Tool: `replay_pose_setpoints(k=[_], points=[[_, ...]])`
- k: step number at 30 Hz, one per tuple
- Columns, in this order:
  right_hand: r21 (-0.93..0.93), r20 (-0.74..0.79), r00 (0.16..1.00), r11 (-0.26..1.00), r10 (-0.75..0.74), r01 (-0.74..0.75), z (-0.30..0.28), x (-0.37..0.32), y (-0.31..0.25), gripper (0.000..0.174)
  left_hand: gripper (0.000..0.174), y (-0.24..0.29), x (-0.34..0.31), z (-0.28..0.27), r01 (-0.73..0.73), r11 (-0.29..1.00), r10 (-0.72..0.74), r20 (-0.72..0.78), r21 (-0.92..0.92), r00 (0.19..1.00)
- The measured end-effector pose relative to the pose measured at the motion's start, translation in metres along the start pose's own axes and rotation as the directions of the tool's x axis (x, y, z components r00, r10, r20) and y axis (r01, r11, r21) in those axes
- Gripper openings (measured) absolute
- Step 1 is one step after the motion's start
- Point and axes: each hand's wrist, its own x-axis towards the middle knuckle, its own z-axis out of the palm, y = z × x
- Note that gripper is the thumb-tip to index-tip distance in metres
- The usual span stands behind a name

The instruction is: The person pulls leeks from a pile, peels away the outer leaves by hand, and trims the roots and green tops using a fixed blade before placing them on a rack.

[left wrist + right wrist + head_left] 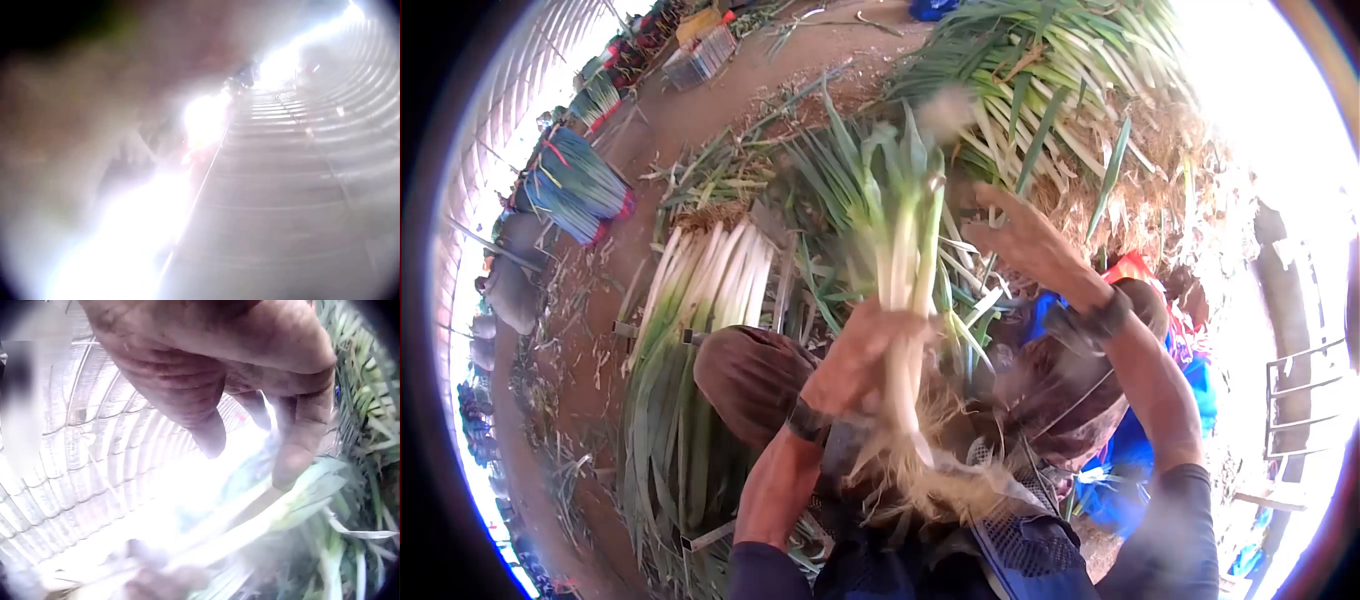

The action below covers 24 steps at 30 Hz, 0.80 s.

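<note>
My left hand (862,352) grips a bunch of leeks (905,235) by the white stems, roots hanging down over my lap and green tops pointing away. The bunch is blurred with motion. My right hand (1022,235) is raised just right of the bunch, fingers loosely spread, holding nothing. In the right wrist view the right hand's fingers (294,437) hang relaxed above pale leek leaves (281,512). The left wrist view is washed out by glare, and only a ribbed arched roof (300,162) can be made out.
A row of trimmed leeks (700,290) lies on the ground at left. A big heap of untrimmed leeks and straw (1060,90) rises ahead and right. Tied bundles (575,185) and a crate (700,50) stand along the dirt path. My knees (750,370) are below.
</note>
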Motion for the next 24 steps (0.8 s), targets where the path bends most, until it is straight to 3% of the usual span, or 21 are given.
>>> replay_pose_setpoints(k=[2, 3, 5, 6, 8, 9, 10, 11, 12, 13, 14, 15, 16, 17, 18, 19, 20, 21, 22, 23, 24], points=[[-0.245, -0.179, 0.984, 0.968, 0.007, -0.051, 0.012, 0.025, 0.017, 0.044, 0.051, 0.036, 0.0, 0.036, 0.213, 0.939, -0.277, -0.224, -0.27, 0.934], [-0.241, -0.177, 0.984, 0.969, 0.008, -0.051, 0.018, 0.031, 0.018, 0.044, 0.051, 0.044, -0.007, 0.044, 0.215, 0.939, -0.279, -0.228, -0.27, 0.933], [-0.515, -0.105, 0.993, 0.852, 0.044, -0.092, 0.031, 0.042, 0.021, 0.045, 0.05, 0.052, -0.024, 0.052, 0.192, 0.956, -0.231, -0.167, -0.221, 0.958], [-0.509, -0.101, 0.994, 0.857, 0.036, -0.083, 0.031, 0.047, 0.024, 0.045, 0.05, 0.054, -0.031, 0.052, 0.188, 0.958, -0.228, -0.178, -0.217, 0.957], [-0.198, 0.054, 0.912, 0.899, 0.408, -0.39, 0.027, 0.055, 0.032, 0.038, 0.048, 0.055, -0.05, 0.048, 0.252, 0.942, -0.305, -0.251, -0.221, 0.919], [-0.142, 0.089, 0.893, 0.893, 0.442, -0.428, 0.02, 0.058, 0.029, 0.027, 0.047, 0.052, -0.062, 0.039, 0.248, 0.943, -0.301, -0.245, -0.224, 0.922], [-0.138, 0.08, 0.955, 0.952, 0.286, -0.273, 0.011, 0.066, 0.074, 0.022, 0.047, 0.06, -0.073, 0.036, 0.286, 0.927, -0.341, -0.226, -0.243, 0.912], [-0.502, 0.021, 0.907, 0.789, 0.421, -0.355, -0.007, 0.068, 0.033, 0.02, 0.048, 0.061, -0.085, 0.034, 0.276, 0.93, -0.336, -0.254, -0.244, 0.907], [-0.701, -0.097, 0.944, 0.651, 0.315, -0.29, -0.022, 0.076, 0.037, 0.017, 0.05, 0.061, -0.095, 0.034, 0.265, 0.932, -0.33, -0.28, -0.246, 0.901], [-0.365, -0.248, 0.921, 0.851, 0.301, -0.377, -0.044, 0.076, 0.058, 0.013, 0.051, 0.07, -0.104, 0.04, 0.243, 0.922, -0.337, -0.317, -0.302, 0.887], [-0.407, -0.371, 0.893, 0.82, 0.256, -0.404, -0.067, 0.084, 0.058, 0.011, 0.051, 0.065, -0.113, 0.033, 0.302, 0.921, -0.378, -0.373, -0.248, 0.847], [-0.147, -0.453, 0.83, 0.891, 0.326, -0.43, -0.086, 0.088, 0.052, 0.012, 0.049, 0.062, -0.118, 0.027, 0.291, 0.925, -0.365, -0.359, -0.244, 0.859], [-0.358, -0.424, 0.858, 0.817, 0.29, -0.453, -0.109, 0.096, 0.051, 0.019, 0.047, 0.058, -0.123, 0.023, 0.278, 0.93, -0.351, -0.348, -0.242, 0.87], [-0.326, -0.399, 0.915, 0.924, 0.057, -0.199, -0.13, 0.109, 0.127, 0.046, 0.047, 0.043, -0.128, 0.016, 0.28, 0.927, -0.357, -0.36, -0.248, 0.862], [-0.317, -0.389, 0.919, 0.927, 0.064, -0.199, -0.112, 0.103, 0.102, 0.046, 0.044, 0.021, -0.133, 0.007, 0.223, 0.972, -0.233, -0.436, -0.073, 0.869], [-0.657, -0.297, 0.949, 0.699, 0.104, -0.282, -0.084, 0.091, 0.045, 0.058, 0.04, 0.007, -0.135, 0.001, 0.167, 0.979, -0.094, -0.482, 0.112, 0.871], [-0.895, -0.228, 0.958, 0.35, 0.172, -0.276, -0.061, 0.083, 0.004, 0.071, 0.034, 0.0, -0.129, 0.004, 0.083, 0.997, -0.07, -0.498, 0.005, 0.864], [-0.74, 0.015, 0.994, 0.669, 0.112, -0.064, -0.039, 0.08, 0.011, 0.078, 0.031, -0.016, -0.12, -0.011, 0.08, 0.995, -0.098, -0.381, -0.063, 0.919], [-0.443, 0.226, 0.974, 0.887, -0.029, 0.129, -0.014, 0.074, 0.02, 0.084, 0.029, -0.028, -0.111, -0.026, 0.089, 0.987, -0.121, -0.26, -0.133, 0.958], [-0.592, 0.353, 0.916, 0.713, -0.189, 0.375, 0.024, 0.041, -0.021, 0.09, 0.027, -0.01, -0.108, -0.02, 0.108, 0.937, -0.176, -0.183, -0.332, 0.967], [-0.719, 0.549, 0.835, 0.536, 0.047, 0.443, 0.061, 0.031, -0.038, 0.091, 0.03, 0.008, -0.105, -0.012, 0.131, 0.85, -0.209, -0.099, -0.51, 0.973]])
